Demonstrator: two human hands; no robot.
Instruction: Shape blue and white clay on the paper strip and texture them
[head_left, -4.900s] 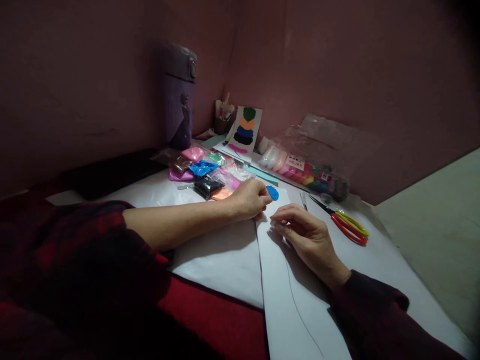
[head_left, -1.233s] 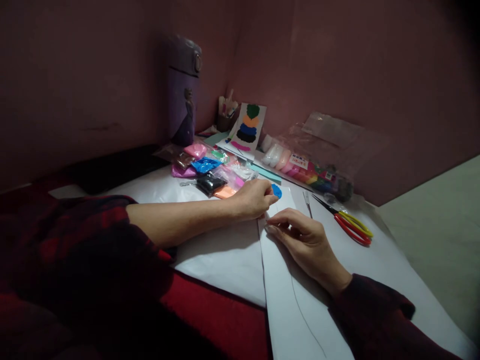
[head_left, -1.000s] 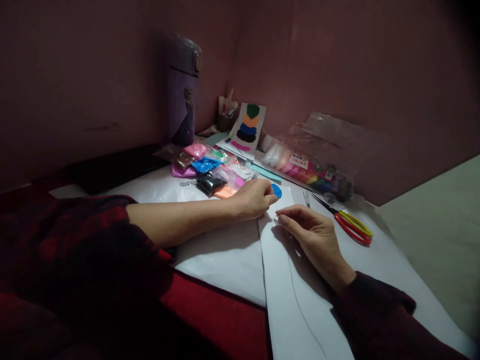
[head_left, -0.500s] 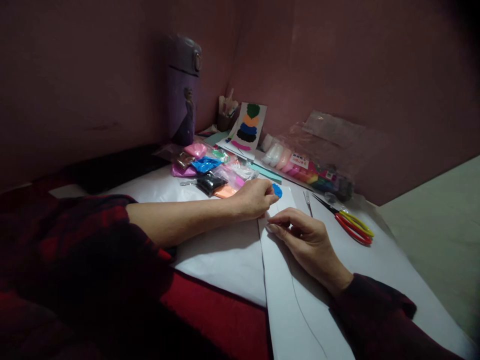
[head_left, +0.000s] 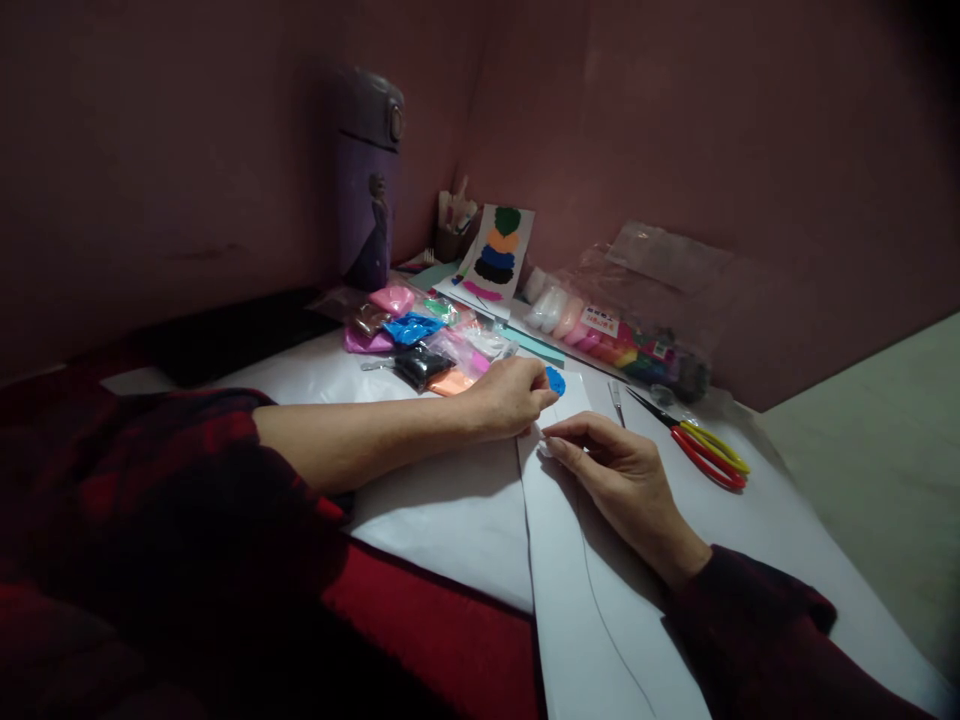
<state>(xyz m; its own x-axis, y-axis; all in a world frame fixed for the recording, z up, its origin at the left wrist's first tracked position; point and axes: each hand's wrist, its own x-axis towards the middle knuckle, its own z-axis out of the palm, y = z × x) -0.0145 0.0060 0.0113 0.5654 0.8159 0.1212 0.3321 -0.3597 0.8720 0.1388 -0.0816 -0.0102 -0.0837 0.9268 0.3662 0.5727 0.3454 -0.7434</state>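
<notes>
My left hand [head_left: 508, 398] is closed, knuckles up, over the upper part of a white paper strip [head_left: 577, 620] with a curved pencil line. A small bit of white clay [head_left: 541, 443] shows just below it, reaching toward my right hand [head_left: 619, 485]. The thumb and index finger of that right hand pinch the clay. What lies inside the left fingers is mostly hidden. A blue clay patch [head_left: 555, 381] sits on the paper just beyond the left hand.
Coloured clay packets [head_left: 412, 330] lie left of the hands. Scissors [head_left: 709, 455] and a thin metal tool [head_left: 616, 400] rest at the right. Behind stand a purple bottle [head_left: 367, 190], a painted card [head_left: 499, 255] and a long clay pack [head_left: 600, 325].
My right fingertips have shifted slightly right, away from the left hand. The white clay between the hands now shows more. My left hand stays in place.
</notes>
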